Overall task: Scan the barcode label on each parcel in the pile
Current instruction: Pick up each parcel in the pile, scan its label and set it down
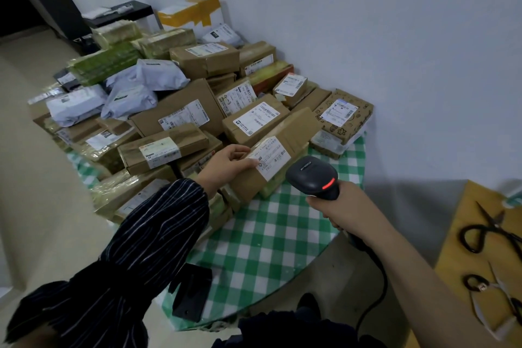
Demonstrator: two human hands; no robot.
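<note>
We see a table [268,237] under a green checked cloth, its far half buried by the pile [180,110] of brown boxes and grey mailers against the wall. At the pile's near edge one long brown parcel [296,127] lies tilted on the others, its near end over the cloth. The left hand [226,164] grips that parcel's left side, thumb on the white label [272,157] on top. The right hand [341,206] is clenched round the handle of a black scanner [313,175], whose head sits just beside the label with a red light glowing on its back. A flat black case [192,294] lies on the cloth nearest us, and scissors [485,232] lie on a yellow surface to the right.
</note>
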